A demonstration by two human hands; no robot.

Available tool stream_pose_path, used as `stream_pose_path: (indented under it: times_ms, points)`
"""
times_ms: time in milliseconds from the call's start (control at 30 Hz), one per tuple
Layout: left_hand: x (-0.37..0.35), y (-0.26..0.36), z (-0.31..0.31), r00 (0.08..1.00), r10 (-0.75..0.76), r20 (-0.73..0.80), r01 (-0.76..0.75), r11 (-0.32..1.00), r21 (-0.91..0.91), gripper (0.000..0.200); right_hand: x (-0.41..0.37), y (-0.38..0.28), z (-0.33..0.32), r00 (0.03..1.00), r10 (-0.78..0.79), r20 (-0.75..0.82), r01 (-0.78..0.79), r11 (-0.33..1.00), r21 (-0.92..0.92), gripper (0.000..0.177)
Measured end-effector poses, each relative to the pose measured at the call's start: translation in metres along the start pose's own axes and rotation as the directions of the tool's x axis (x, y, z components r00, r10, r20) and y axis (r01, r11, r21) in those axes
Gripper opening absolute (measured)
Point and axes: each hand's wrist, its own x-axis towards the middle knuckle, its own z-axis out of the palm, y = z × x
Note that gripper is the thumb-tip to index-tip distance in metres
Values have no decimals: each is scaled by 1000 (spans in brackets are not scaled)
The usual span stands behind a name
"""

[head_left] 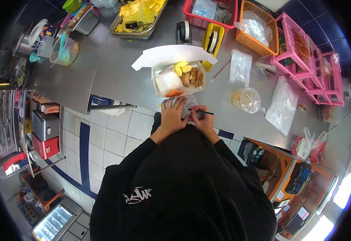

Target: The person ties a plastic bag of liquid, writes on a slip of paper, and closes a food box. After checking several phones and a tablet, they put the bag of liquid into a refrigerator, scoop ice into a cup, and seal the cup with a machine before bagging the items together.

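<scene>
At the counter's front edge, my left hand (173,115) lies with its fingers spread over a white paper slip (190,102). My right hand (204,121) grips a dark pen (203,112), its tip over the slip's right side. Marks on the slip are too small to read. Just beyond my hands stands an uncovered paper food box (155,83), its white lid (171,54) folded back. Inside it are a wrapped white portion, probably rice (169,82), yellow scrambled egg (180,68), browned sliced meat (193,77) and an orange packet (174,93).
On the steel counter (121,76), a tray of yellow egg (143,16) stands at the back. Tape in a yellow holder (208,44) and a reddish pen (221,70) lie behind the box. Rightward are a tied clear bag (245,100), plastic bags (281,105) and pink baskets (296,48).
</scene>
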Motion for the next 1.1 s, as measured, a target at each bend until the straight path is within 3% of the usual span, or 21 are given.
stream_pose_path:
  times_ms: [167, 267, 367, 467, 567, 667, 767, 867, 967, 1000, 1067, 1100]
  points:
    - [1, 1, -2, 1000, -8, 16, 8, 1000, -13, 67, 1, 3, 0, 998, 42, -41, -40, 999, 32, 11]
    - [1, 1, -1, 1000, 5, 4, -5, 1000, 21, 67, 3, -5, -1, 1000, -12, 2, 12, 1000, 7, 10]
    - [1, 1, -2, 1000, -3, 14, 3, 1000, -4, 66, -3, 4, 0, 994, 16, -104, 4, 981, 195, 11]
    - [0, -1, 0, 1000, -3, 28, 3, 1000, 6, 65, -1, -8, -5, 996, -60, 65, 64, 995, -73, 11]
    - [0, 0, -1, 1000, -4, 23, 4, 1000, -9, 64, -1, 14, -3, 985, 16, -173, -11, 1000, 29, 10]
    - [0, -1, 0, 1000, 5, 16, -5, 1000, 5, 64, 0, -10, -6, 997, -69, 42, 71, 997, -27, 11]
    - [-1, -1, 2, 1000, 3, 25, -3, 1000, -4, 65, 4, -3, -5, 993, -42, -108, 45, 999, 25, 11]
    - [0, 1, -3, 1000, 10, 0, -10, 1000, 15, 59, 3, -5, -5, 988, 96, -118, -83, 991, 107, 11]
    - [0, -6, -9, 999, 6, -51, -14, 986, -167, 50, 4, 4, -6, 974, 164, -155, -115, 951, 286, 14]
    - [2, -11, -15, 988, 29, -153, -63, 973, -220, 49, 11, 3, -13, 985, 36, -167, -21, 996, 91, 20]
    - [4, -26, -36, 936, 60, -348, -174, 936, -307, 45, 27, -4, -32, 969, -212, -127, 166, 940, -298, 31]
    - [15, -33, -54, 875, 30, -483, -133, 975, -180, 43, 38, -25, -40, 955, -281, -95, 214, 875, -434, 46]
